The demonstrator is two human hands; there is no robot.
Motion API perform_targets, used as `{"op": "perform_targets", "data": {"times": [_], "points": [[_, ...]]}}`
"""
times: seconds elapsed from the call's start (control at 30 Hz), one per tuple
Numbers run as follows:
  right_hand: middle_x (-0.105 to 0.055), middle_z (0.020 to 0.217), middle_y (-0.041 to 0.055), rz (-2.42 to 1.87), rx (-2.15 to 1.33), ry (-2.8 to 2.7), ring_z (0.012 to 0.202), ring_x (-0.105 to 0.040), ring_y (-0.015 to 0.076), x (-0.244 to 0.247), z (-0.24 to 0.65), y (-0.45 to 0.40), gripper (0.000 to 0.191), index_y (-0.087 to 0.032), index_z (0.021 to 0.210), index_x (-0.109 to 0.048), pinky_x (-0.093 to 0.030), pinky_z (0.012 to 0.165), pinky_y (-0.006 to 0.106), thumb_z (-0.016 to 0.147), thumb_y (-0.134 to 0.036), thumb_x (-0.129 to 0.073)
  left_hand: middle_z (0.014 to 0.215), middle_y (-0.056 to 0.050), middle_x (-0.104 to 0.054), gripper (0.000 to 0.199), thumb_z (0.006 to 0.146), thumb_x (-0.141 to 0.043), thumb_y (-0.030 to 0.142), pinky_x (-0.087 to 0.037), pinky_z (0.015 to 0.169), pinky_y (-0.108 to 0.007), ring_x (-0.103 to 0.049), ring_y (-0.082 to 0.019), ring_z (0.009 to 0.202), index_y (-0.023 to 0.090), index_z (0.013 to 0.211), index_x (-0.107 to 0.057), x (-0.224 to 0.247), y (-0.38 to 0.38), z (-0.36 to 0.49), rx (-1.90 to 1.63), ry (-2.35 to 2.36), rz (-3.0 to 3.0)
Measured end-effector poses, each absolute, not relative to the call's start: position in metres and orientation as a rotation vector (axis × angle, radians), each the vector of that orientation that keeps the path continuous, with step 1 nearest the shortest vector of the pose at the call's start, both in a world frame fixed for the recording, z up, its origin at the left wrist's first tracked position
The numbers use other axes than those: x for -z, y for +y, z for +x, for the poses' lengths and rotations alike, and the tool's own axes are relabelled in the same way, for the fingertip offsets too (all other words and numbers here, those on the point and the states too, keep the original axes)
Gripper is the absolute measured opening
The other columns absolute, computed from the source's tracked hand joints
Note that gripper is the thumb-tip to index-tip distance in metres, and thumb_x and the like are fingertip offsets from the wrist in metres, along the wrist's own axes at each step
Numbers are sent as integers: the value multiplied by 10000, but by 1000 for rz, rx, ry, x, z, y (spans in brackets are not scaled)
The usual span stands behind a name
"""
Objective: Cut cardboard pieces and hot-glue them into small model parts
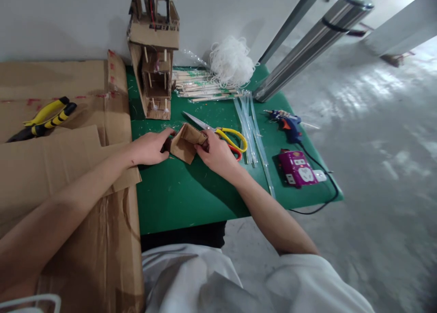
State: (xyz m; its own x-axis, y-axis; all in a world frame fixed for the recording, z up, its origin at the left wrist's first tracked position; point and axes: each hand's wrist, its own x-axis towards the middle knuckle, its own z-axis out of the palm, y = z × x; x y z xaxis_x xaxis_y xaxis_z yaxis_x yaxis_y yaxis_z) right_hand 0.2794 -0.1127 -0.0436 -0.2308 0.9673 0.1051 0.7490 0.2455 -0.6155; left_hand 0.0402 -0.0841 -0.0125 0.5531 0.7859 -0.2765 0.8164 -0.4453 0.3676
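Observation:
A small folded cardboard piece is held between my two hands above the green table. My left hand grips its left edge, fingers closed on it. The fingers of my right hand are closed on its right end. Scissors with yellow and red handles lie just behind and beside my right hand, blades pointing to the back left. Behind the hands stands a tall cardboard structure with shelves and short sticks.
Glue sticks, wooden sticks and a white string heap lie on the green table. Rightward are a glue gun, purple power socket and metal post. Pliers rest on cardboard sheets at left.

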Motion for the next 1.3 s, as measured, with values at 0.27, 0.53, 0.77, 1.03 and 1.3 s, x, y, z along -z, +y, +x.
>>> {"op": "perform_targets", "data": {"times": [0.27, 0.53, 0.77, 1.03, 1.3], "points": [[-597, 731, -19, -1521, -587, -1866, 642, -584, 193, 37, 281, -123, 506, -213, 1223, -426, -445, 605, 324, 832, -412, -677, 1135, -87, -730, 461, 897, -515, 354, -469, 678, -322, -704, -271, 928, 238, 1339, -455, 16, -83, 39, 30, 1296, 2323], [-665, 829, 49, -1207, -388, -2350, 729, -615, 155, 33, 274, -139, 153, -186, 880, -599, -425, 621, 272, 969, -296, -540, 1108, -77, -738, 374, 898, -528, 413, -463, 669, -304, -703, -251, 920, 225, 1222, -525, 17, -81, 41, 23, 1258, 2354], [-650, 1128, 114, -1309, -293, -2562, 871, -653, 203, 44, 264, -142, 271, -178, 1177, -682, -456, 624, 294, 1001, -245, -487, 1040, -74, -748, 259, 906, -505, 429, -476, 715, -331, -707, -271, 942, 216, 999, -618, 19, -83, 43, 80, 1276, 2474], [-644, 1150, 115, -1273, -369, -2515, 925, -658, 205, 46, 264, -141, 219, -172, 1060, -698, -508, 687, 299, 999, -228, -496, 1018, -80, -750, 266, 898, -489, 411, -496, 775, -361, -710, -280, 965, 211, 950, -656, 19, -89, 49, 147, 1338, 2578], [-640, 1158, 112, -1216, -442, -2490, 938, -653, 201, 48, 266, -139, 210, -172, 1052, -684, -524, 746, 314, 999, -205, -483, 1016, -99, -744, 278, 920, -486, 414, -482, 741, -371, -718, -294, 942, 190, 977, -641, 21, -91, 51, 185, 1350, 2672]]}}
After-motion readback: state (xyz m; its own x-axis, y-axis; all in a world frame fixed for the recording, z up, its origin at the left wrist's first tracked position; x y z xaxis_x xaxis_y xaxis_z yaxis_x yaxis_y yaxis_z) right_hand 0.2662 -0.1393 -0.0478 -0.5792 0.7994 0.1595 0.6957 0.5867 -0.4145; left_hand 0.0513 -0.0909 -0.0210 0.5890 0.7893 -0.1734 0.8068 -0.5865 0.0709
